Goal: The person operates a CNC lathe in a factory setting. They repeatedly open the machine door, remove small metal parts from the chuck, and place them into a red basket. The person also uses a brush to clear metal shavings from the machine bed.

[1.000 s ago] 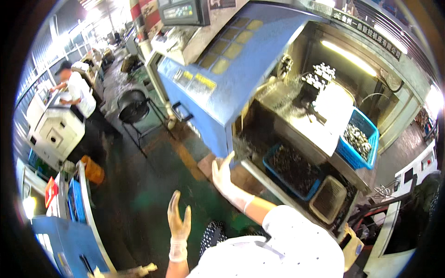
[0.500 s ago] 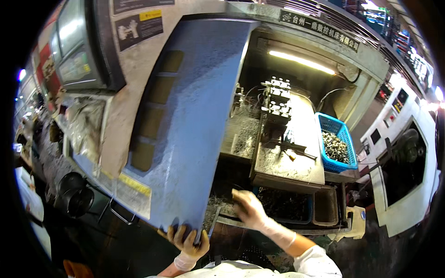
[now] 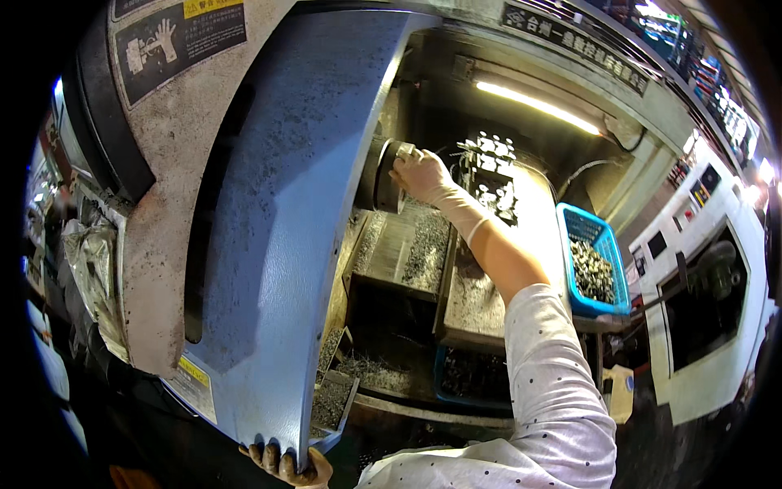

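My gloved left hand (image 3: 287, 468) is closed round the lower edge of a blue sliding machine door (image 3: 297, 204), its dark-stained fingers hooked over the panel. My right hand (image 3: 422, 176), gloved with a pale cuff, reaches through the opening to the front face of a round metal chuck (image 3: 384, 174). Its fingers are drawn together at the chuck's centre; what lies between them is hidden. To the right of that hand stands a tool block (image 3: 489, 167) with several bright metal holders on the machine bed.
A blue basket (image 3: 593, 281) full of small metal parts sits right of the bed. Below lie a dark bin (image 3: 472, 375) and metal chips (image 3: 371, 371). A lit tube lamp (image 3: 538, 107) crosses the top inside. Another white machine (image 3: 700, 301) stands at far right.
My right hand has moved from low in front of the machine up and inward to the chuck. The door has slid left with my left hand on it, uncovering the chuck.
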Motion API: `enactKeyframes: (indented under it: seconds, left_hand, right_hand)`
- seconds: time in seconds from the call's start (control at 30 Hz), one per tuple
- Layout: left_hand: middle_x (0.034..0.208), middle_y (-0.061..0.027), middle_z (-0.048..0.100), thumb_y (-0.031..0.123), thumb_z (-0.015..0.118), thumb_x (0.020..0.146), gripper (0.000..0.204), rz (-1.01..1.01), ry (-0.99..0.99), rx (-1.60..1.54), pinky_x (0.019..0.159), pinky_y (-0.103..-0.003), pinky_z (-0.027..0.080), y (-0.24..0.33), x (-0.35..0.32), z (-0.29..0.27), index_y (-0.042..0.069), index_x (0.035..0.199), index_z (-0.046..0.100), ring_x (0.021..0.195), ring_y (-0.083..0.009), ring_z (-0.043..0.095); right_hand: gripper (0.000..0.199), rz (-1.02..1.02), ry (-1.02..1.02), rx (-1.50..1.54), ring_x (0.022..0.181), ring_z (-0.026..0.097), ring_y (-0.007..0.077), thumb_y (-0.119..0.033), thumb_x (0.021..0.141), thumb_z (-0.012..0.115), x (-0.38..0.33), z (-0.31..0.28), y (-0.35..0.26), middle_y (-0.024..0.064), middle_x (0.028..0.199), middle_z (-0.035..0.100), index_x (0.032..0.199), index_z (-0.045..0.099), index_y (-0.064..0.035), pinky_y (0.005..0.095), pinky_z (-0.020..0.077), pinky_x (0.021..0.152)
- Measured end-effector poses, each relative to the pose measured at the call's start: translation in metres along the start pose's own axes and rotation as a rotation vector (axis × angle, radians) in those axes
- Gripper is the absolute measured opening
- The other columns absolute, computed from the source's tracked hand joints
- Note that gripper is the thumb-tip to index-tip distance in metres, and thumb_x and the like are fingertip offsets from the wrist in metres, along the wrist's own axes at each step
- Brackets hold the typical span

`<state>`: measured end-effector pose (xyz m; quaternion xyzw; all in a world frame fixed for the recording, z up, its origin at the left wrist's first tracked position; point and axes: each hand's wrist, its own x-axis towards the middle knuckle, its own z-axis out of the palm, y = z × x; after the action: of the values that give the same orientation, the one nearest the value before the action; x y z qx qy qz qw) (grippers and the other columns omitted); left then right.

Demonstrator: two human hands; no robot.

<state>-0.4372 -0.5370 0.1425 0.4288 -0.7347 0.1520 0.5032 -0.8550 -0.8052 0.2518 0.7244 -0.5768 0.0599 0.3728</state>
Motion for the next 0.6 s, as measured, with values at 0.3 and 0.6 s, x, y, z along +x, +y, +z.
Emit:
enactKeyframes:
  seconds: [0.3,0.6]
  left_hand:
    - [0.106,-0.018,0.041,0.022,0.049,0.075,0.039,-0.016,0.151,0.11,0.088,-0.055,0.028,0.023,0.024,0.0,0.001,0.106,0.038,0.101,-0.0381,0.04]
    - [0.108,-0.0183,0.042,0.022,0.051,0.074,0.042,-0.053,0.217,0.092,0.087,-0.053,0.029,0.029,0.027,0.004,0.001,0.108,0.037,0.102,-0.0387,0.039]
  right_hand:
    - [0.035,-0.158,-0.1,-0.034,0.074,0.057,0.0208,-0.034,0.084,0.037,0.022,0.0,0.023,0.0097,0.085,0.057,0.072,0.058,-0.0079,0.0331,0.0474,0.055]
    - [0.037,-0.122,-0.113,0.01,0.062,0.058,0.0232,-0.038,0.082,0.036,0.03,0.007,0.036,0.009,0.068,0.059,0.076,0.056,-0.008,0.0343,0.0457,0.052]
